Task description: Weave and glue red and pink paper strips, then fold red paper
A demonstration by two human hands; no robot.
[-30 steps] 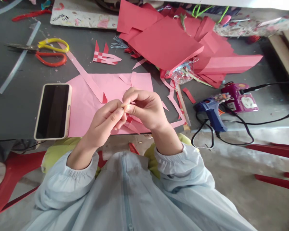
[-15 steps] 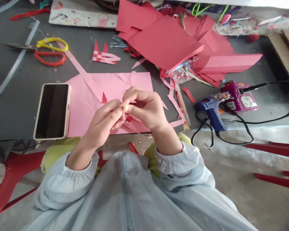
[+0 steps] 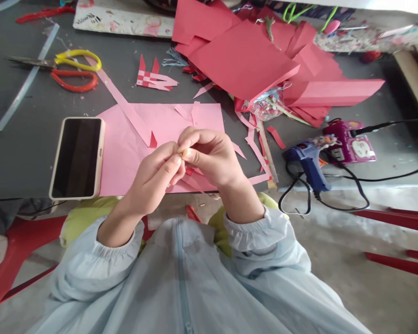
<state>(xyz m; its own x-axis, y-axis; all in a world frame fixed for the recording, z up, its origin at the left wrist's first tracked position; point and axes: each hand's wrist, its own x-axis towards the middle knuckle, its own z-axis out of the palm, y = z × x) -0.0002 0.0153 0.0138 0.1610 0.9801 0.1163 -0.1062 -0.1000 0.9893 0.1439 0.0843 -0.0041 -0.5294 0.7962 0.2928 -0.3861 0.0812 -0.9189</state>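
My left hand (image 3: 160,174) and my right hand (image 3: 214,155) meet over the table's front edge, thumbs and forefingers pinched together. Between the fingertips shows a tiny gold-coloured speck (image 3: 181,154), too small to name. Beneath the hands lies a pink sheet of paper (image 3: 120,160) with pink and red cut pieces on it. A long pink paper strip (image 3: 127,105) runs from the sheet up to the scissors. Beyond the sheet is a small woven red-and-pink paper piece (image 3: 155,79) with pointed ends.
A phone (image 3: 77,157) lies at the left, with yellow-and-red-handled scissors (image 3: 75,69) behind it. Red paper sheets (image 3: 244,60) are heaped at the back over a bag of beads (image 3: 268,105). A blue glue gun (image 3: 310,162) with looped black cable rests at the right beside a purple box (image 3: 355,141).
Both hands stay pinched together and have shifted very slightly. A gold-coloured glint now shows between the fingertips. The camera view has moved a little.
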